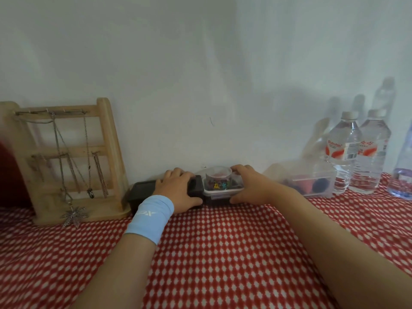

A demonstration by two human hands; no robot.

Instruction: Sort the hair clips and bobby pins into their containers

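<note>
where the task's things sit: at 12 o'clock on the surface, hard against the wall, side by side and touching.
black box: the 9 o'clock one of the pair; its top looks closed, so what is inside stays hidden, and no bobby pins show anywhere.
clear container: the 3 o'clock one; small coloured hair clips lie inside, a round clear cup stands on it, and something dark shows under it, which i cannot tell apart from it.
long axis: both boxes run 9 to 3 along the wall, broadside to the person.
left grip: draped over the black box's 3 o'clock end, fingers curled over the far edge, thumb on the near face, clasping it.
right grip: at the clear container's 3 o'clock end, fingers hooked over the far side by the cup, thumb pressed to the near side, clasping it.
which is nearer: each grip is already on its own box, and neither needs to cross over.
the relation that matters: bare cloth lies at 6 o'clock from both boxes, so i judge the next move is a straight pull toward the person.
risk: the cup only rests on top, and a jerk may tip it.
neighbours: a wooden jewellery stand at 10 o'clock, just beside the black box, and another clear box and water bottles at 2 o'clock.
</note>
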